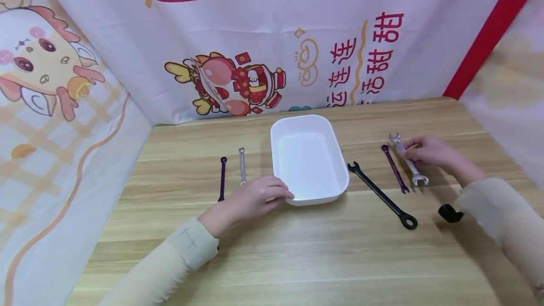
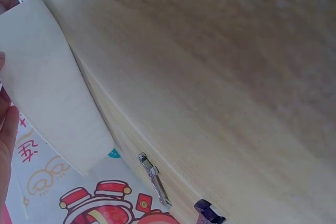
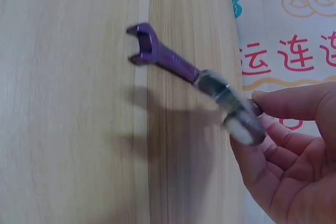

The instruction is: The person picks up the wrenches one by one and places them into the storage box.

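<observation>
My right hand [image 1: 431,152] pinches the shank of a silver double open-end wrench [image 1: 409,161] between thumb and fingers. In the right wrist view this silver wrench [image 3: 224,98] is blurred and overlaps the purple wrench [image 3: 176,64] behind it. On the wooden table just left of that hand lies the purple wrench [image 1: 395,169]. My left hand [image 1: 261,196] grips the rim of a white rectangular tray [image 1: 325,198] at its near left corner. The left wrist view has the tray's outer wall [image 2: 50,77] with fingers [image 2: 8,135] along it at the image edge.
A long black combination wrench [image 1: 378,192] lies right of the tray. Left of it are a small silver wrench [image 1: 242,164] and a dark purple wrench [image 1: 223,178], partly behind my left hand. A printed cloth [image 1: 238,22] hangs along the table's back edge.
</observation>
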Tool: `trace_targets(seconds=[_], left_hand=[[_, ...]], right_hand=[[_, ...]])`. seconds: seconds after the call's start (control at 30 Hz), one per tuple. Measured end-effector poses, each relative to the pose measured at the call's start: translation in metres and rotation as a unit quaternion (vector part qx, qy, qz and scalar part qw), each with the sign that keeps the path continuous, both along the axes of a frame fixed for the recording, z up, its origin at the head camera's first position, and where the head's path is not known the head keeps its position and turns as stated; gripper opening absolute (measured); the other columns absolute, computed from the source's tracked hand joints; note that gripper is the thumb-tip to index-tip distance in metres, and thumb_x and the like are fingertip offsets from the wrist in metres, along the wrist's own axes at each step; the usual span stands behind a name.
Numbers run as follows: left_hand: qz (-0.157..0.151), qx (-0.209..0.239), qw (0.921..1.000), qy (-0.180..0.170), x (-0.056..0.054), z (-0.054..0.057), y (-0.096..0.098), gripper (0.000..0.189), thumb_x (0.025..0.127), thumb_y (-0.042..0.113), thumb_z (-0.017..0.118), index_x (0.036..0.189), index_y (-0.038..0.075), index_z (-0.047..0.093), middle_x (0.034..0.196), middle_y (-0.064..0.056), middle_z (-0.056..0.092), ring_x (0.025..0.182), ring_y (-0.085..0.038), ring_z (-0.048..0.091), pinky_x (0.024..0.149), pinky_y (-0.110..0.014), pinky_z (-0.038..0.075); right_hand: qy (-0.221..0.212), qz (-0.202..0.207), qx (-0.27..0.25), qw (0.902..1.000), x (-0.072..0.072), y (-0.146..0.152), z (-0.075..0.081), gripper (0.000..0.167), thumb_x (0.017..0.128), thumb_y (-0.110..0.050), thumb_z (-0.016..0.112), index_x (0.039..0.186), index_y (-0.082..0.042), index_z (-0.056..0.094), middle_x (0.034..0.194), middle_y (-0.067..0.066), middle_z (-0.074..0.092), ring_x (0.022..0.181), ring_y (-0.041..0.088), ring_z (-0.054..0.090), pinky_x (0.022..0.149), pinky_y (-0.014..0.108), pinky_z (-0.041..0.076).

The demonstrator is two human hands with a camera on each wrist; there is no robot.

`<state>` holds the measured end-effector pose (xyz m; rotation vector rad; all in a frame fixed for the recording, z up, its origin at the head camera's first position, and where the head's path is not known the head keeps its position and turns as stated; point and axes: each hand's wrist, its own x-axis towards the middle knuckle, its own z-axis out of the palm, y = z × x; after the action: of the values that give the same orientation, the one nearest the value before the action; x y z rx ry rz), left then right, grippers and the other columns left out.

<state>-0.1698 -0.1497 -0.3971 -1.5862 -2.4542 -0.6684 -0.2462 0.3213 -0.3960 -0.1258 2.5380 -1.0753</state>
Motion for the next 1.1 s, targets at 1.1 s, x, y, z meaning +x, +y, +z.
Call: trace_targets(seconds=[1.1], left_hand=[[0.006,0.007,0.9998,-0.017,0.002,0.0,-0.002,0.022,0.09,0.002,0.079,0.11,0.01,0.078,0.109,0.0,0.073,0.104,-0.012,0.067,0.096,-0.021,0.053]], right_hand=[[-0.075,-0.058,-0.221,0.9705,0.003,-0.04,0.015,0.054,0.103,-0.015,0.063,0.144,0.013,0.042,0.095,-0.007,0.074,0.088,0.01,0.07,0.08,0.027,0.06]])
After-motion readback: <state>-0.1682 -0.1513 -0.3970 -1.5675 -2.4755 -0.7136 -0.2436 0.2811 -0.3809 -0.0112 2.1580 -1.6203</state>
